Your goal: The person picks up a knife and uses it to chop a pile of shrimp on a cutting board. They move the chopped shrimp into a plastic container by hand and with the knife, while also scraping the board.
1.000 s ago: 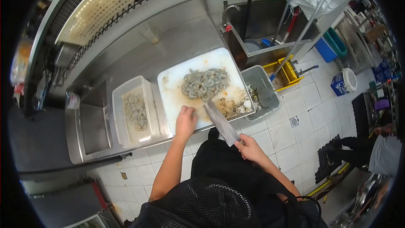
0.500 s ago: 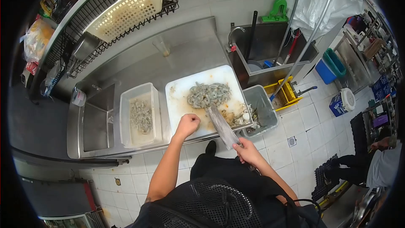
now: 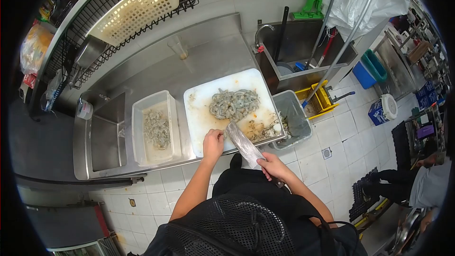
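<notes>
My right hand [image 3: 274, 166] grips the handle of a broad-bladed cleaver [image 3: 245, 145], whose blade points up and left over the near edge of a white cutting board [image 3: 196, 106]. Close to the blade's far end, my left hand [image 3: 213, 143] rests at the board's near edge with its fingers pinched together. Something small and pale shows by those fingertips, too small to name. Beyond both hands lies a heap of grey peeled shrimp [image 3: 234, 104] on the board. Shell scraps [image 3: 260, 130] are spread to the right of the blade.
Left of the board stands a plastic tub [image 3: 176, 128] with more shrimp in cloudy liquid, beside a steel sink [image 3: 106, 149]. A grey bin [image 3: 299, 135] with scraps is below the board's right edge. A glass [image 3: 177, 50] stands behind. Another person [image 3: 429, 185] is far right.
My left hand has shifted slightly right, nearer the blade. The cleaver has moved a little left, its far end drawn down off the heap's lower edge. The view has shifted slightly.
</notes>
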The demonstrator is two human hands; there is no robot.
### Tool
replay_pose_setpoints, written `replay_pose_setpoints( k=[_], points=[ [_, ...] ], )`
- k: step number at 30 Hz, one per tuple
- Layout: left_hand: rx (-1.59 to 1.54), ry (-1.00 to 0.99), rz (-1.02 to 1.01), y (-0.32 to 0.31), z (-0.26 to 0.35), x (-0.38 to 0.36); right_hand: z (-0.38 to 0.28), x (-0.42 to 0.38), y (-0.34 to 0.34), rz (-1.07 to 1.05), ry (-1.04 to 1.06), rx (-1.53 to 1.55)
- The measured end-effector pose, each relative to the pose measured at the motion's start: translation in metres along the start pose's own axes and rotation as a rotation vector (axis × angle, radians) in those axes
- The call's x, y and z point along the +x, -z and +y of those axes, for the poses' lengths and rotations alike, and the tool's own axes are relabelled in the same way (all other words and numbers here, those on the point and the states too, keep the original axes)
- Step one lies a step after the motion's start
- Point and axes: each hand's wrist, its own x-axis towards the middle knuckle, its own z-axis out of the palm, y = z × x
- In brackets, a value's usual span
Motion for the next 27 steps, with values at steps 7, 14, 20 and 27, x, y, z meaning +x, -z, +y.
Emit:
replay_pose_setpoints(
  k=[7, 14, 20, 27],
  points=[
    [0.0, 0.002, -0.013, -0.001, -0.006, 0.003, -0.001, 0.007, 0.002, -0.036, 0.007, 0.007],
    [0.022, -0.012, -0.024, -0.002, -0.008, 0.003, -0.003, 0.003, -0.003, -0.007, 0.026, 0.019],
    [0.023, -0.029, -0.033, 0.0, -0.004, 0.003, 0.001, 0.011, -0.006, -0.042, -0.003, 0.07],
    [0.001, 0.031, -0.051, -0.003, -0.009, -0.001, 0.001, 0.027, -0.019, -0.062, 0.004, 0.155]
  ],
)
